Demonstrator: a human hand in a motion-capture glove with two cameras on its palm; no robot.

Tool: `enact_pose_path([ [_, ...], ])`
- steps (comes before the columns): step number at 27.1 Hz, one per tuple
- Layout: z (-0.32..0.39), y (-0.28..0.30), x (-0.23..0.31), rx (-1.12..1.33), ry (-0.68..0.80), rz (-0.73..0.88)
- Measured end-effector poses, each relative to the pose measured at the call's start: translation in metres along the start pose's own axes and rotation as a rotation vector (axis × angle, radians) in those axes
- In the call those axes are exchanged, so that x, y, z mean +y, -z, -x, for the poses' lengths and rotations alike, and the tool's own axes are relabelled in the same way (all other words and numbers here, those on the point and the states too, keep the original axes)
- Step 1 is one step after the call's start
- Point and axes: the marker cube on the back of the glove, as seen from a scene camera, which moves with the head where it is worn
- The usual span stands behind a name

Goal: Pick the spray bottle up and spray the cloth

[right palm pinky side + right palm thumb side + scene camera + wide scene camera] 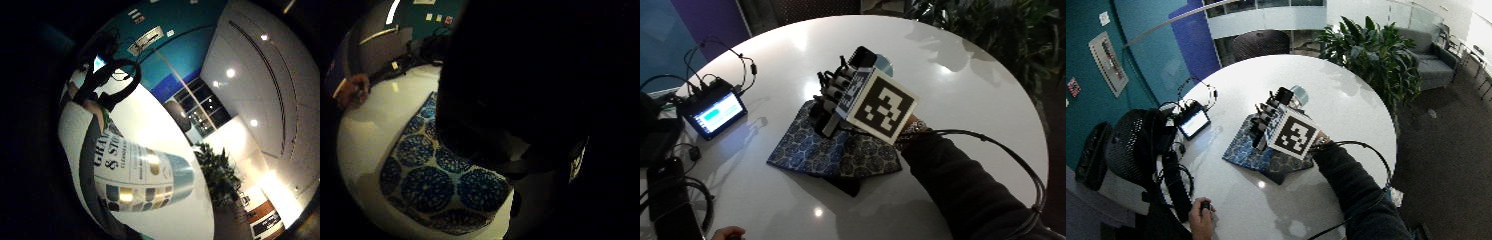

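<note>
Blue patterned cloth (830,150), one; spray bottle (145,180), one, on white table (959,100).

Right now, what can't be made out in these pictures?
- Spray bottle: both outside views show only its end; the right hand covers the rest.
- Cloth: in the thumb side view a dark shape covers part.
- Grip on the bottle: no view shows it.

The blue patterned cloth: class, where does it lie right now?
In the outside view the blue patterned cloth lies flat on the round white table, under the gloved right hand, with the small screen device nearby.
</note>
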Motion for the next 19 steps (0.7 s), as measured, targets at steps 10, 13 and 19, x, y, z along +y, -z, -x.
enact_pose_path([
  [10,-0.028,0.024,-0.01,-0.303,-0.356,-0.025],
  [13,-0.035,0.025,-0.008,-0.406,-0.501,-0.028],
  [19,-0.047,0.016,0.004,-0.642,-0.803,-0.015],
])
